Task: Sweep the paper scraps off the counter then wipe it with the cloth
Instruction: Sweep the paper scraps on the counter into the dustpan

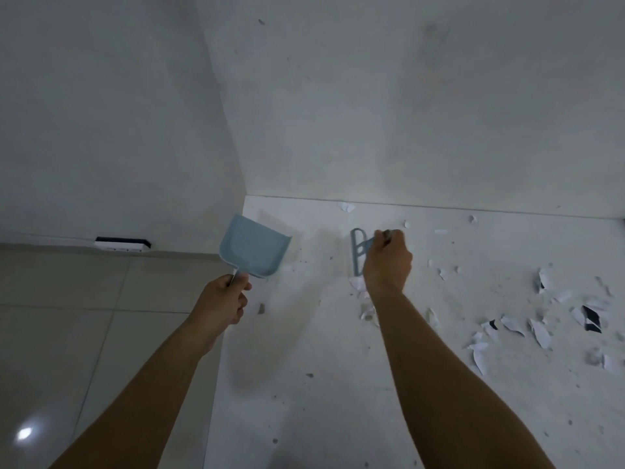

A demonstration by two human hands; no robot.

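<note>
Hands are both working over a pale speckled surface (304,384) that is meeting white walls (406,113) at a corner. Left hand (225,301) is wrapping closed around the thin handle of a light blue dustpan (253,247); the pan is sitting just beyond the knuckles, its open mouth facing toward the right hand, near the surface's left edge. Whether the pan is touching the surface or floating just above it, cannot tell.

Right hand (387,262) is clenching closed on the handle of a small blue brush (358,252), the head showing just left of the fist and standing on end. Bristles are not making themselves out clearly. Between the two hands a bare strip of surface is lying open, only a few specks on it.

Paper scraps (541,330) are lying scattered mostly to the right of the right hand and forearm, white with a couple of dark-printed pieces (592,319) among them. A few more scraps (367,309) are sitting right under the right wrist, just below the brush. One scrap (345,207) is resting beyond the brush, against the back wall.

To the left of the left forearm, well below the surface, glossy floor tiles (67,333) are showing, with a white power strip (121,244) lying along the foot of the wall.
</note>
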